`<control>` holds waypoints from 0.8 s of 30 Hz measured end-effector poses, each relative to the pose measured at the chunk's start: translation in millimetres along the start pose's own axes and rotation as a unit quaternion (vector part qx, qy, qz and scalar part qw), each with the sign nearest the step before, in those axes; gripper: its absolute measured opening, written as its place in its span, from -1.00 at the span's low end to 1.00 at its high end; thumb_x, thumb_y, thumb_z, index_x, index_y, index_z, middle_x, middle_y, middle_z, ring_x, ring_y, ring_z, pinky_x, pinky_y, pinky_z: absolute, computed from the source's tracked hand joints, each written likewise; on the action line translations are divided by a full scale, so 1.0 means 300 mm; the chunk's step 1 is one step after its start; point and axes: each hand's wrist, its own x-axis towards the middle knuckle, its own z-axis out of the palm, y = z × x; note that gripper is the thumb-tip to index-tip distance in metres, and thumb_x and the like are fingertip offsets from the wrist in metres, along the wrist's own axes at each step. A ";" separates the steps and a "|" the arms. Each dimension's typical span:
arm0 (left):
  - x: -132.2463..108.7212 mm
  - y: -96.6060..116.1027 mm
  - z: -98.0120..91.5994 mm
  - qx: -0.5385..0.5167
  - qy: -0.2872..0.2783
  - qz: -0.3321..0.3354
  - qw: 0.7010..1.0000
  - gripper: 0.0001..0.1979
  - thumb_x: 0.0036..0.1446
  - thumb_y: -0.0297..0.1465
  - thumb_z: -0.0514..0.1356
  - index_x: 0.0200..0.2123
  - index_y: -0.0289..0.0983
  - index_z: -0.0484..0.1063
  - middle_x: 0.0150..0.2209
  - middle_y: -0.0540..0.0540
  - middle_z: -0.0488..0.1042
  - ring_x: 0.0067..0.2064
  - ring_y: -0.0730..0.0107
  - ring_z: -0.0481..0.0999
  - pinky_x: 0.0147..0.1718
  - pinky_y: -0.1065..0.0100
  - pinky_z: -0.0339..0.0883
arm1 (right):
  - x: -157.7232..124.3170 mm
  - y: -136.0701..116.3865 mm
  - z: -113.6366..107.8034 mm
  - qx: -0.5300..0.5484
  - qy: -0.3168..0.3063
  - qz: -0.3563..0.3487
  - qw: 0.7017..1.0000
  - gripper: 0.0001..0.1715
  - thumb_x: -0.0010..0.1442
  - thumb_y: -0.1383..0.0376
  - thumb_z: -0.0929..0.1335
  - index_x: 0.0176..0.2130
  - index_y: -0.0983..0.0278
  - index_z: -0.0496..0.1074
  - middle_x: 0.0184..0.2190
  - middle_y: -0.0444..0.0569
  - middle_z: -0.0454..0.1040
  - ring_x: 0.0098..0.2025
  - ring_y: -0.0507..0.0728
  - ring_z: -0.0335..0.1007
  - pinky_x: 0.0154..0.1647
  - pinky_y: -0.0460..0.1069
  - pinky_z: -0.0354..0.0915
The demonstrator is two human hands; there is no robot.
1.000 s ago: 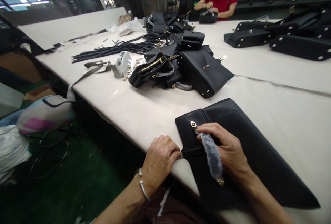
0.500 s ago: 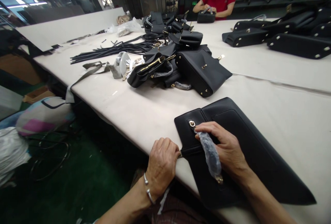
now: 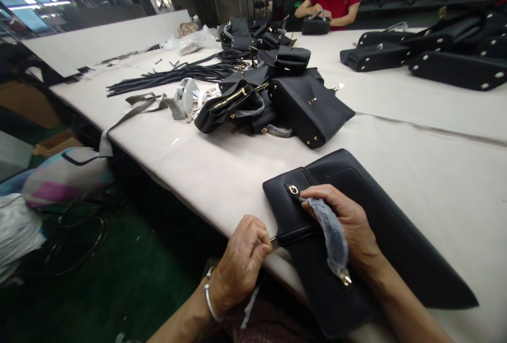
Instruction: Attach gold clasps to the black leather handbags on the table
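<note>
The black bag (image 3: pixel 356 237) is lying flat on the desk (image 3: pixel 222 174), near its edge. The left hand (image 3: pixel 241 261) is pinching the bag's strap end (image 3: pixel 277 240) in a tight grip. The right hand (image 3: pixel 348 226) is resting on the bag, gripping a plastic-wrapped handle (image 3: pixel 335 237) under its fingers.

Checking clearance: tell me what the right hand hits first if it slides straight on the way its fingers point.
The right hand points up-left across the black bag; first in line is probably the gold clasp just beyond its fingertips, though depth is uncertain.
</note>
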 end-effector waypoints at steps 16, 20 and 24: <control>-0.120 -0.060 -0.130 0.079 0.101 -0.124 0.984 -0.86 0.33 -0.34 0.08 -0.30 -0.18 0.37 -0.52 0.08 0.36 -0.52 0.45 0.37 -0.48 0.43 0.29 | 0.000 0.017 0.012 -0.043 -0.016 -0.031 0.998 -0.82 0.20 0.29 0.40 -0.14 0.13 0.48 -0.20 -0.06 0.51 -0.15 0.12 0.47 -0.12 0.02 0.43; -0.101 -0.055 -0.145 0.116 0.114 -0.089 0.983 -0.91 0.27 -0.32 0.19 -0.17 -0.17 0.40 -0.55 0.13 0.33 -0.55 0.47 0.33 -0.51 0.44 0.25 | -0.001 0.023 0.010 -0.044 -0.022 -0.032 0.998 -0.80 0.20 0.31 0.40 -0.13 0.12 0.47 -0.20 -0.08 0.50 -0.15 0.10 0.47 -0.12 -0.01 0.42; -0.027 -0.015 -0.078 0.126 0.044 0.008 0.991 -0.91 0.29 -0.41 0.17 -0.14 -0.19 0.43 -0.37 -0.02 0.44 -0.31 0.35 0.42 -0.26 0.30 0.29 | 0.001 0.021 0.010 -0.045 -0.022 -0.035 0.998 -0.80 0.20 0.32 0.40 -0.13 0.13 0.48 -0.20 -0.08 0.51 -0.15 0.10 0.48 -0.12 -0.01 0.42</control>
